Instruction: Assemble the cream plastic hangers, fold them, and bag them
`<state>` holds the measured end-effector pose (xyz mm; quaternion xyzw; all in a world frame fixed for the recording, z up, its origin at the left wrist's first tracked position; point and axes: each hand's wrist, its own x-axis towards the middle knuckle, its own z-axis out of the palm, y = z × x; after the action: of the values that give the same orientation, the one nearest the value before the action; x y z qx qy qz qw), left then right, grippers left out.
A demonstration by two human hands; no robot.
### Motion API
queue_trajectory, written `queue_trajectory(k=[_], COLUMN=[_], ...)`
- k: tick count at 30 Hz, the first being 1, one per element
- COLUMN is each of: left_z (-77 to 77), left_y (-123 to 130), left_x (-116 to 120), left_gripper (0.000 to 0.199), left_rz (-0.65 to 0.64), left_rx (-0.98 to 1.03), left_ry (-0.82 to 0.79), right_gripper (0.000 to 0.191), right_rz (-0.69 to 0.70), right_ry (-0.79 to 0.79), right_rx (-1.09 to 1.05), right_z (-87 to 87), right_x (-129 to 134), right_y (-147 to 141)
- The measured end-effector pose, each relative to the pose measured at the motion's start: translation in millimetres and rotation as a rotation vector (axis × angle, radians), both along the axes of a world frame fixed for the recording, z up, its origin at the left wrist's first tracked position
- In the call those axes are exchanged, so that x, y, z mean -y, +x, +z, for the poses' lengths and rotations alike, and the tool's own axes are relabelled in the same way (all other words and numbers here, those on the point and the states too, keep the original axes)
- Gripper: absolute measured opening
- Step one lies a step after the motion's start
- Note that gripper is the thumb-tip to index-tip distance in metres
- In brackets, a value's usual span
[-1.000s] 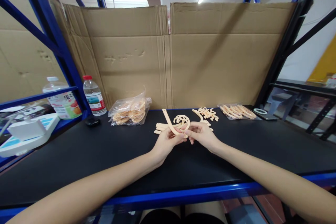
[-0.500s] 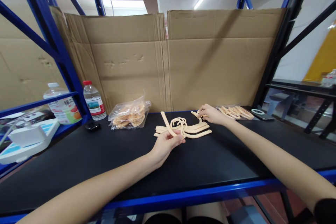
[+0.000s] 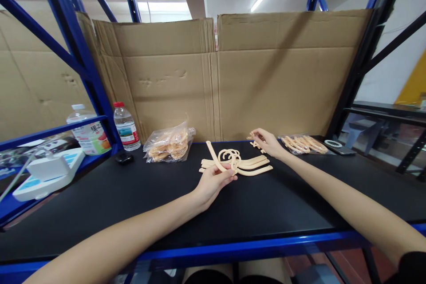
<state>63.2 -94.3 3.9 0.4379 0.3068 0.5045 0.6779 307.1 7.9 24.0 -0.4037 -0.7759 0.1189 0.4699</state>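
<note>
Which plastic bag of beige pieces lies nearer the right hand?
The flatter bag, close beside the right hand and wrist; the bulkier bag sits well off to the left.

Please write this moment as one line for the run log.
left hand: holds curved piece | right hand: at small pieces, grip unclear | strips: on table | left bag, right bag: near cardboard

The left grip (image 3: 213, 183) pinches, left forearm (image 3: 143, 229) slanting inward; beyond and right of the left grip, the right grip (image 3: 269, 143) curls its fingers, right arm (image 3: 333, 190) outstretched.
</note>
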Motion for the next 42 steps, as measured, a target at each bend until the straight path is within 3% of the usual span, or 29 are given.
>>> queue_trajectory(k=[4, 8, 11, 18, 25, 27, 31, 42], left_z=[0.1, 0.1, 0.4, -0.1, -0.2, -0.9, -3.4, -5.5], left_y=[-0.3, 0.1, 0.1, -0.2, 0.1, -0.2, -0.9, -1.7], left_x=[0.3, 0.8, 1.0, 1.4, 1.6, 1.2, -0.3, -1.5], left_gripper=[0.022, 0.023, 0.023, 0.022, 0.020, 0.021, 0.023, 0.024], left_rz=[-0.001, -0.008, -0.014, -0.059, -0.080, -0.098, -0.124, -0.144], left_rx=[-0.002, -0.009, -0.011, -0.045, -0.109, -0.120, -0.119, -0.139], left_ry=[0.011, 0.029, 0.044, 0.106, 0.170, 0.180, 0.196, 0.195], right_gripper=[0.029, 0.029, 0.024, 0.029, 0.067, 0.063, 0.036, 0.032], right_rz=[0.042, 0.301, 0.386, 0.386, 0.447, 0.440, 0.448, 0.403], right_ry=[-0.135, -0.576, -0.701, -0.690, -0.658, -0.675, -0.683, -0.616], right_rx=[-0.284, -0.775, -0.880, -0.840, -0.769, -0.753, -0.664, -0.601], right_z=[6.3, 3.9, -1.1, -14.5, -17.1, -18.3, -21.2, -23.0], right_x=[39.8, 88.0, 102.4, 97.7, 104.5, 103.4, 101.2, 100.5], right_y=[-22.8, -47.0, -56.9, -60.6, -68.7, -68.8, -67.6, -66.3])
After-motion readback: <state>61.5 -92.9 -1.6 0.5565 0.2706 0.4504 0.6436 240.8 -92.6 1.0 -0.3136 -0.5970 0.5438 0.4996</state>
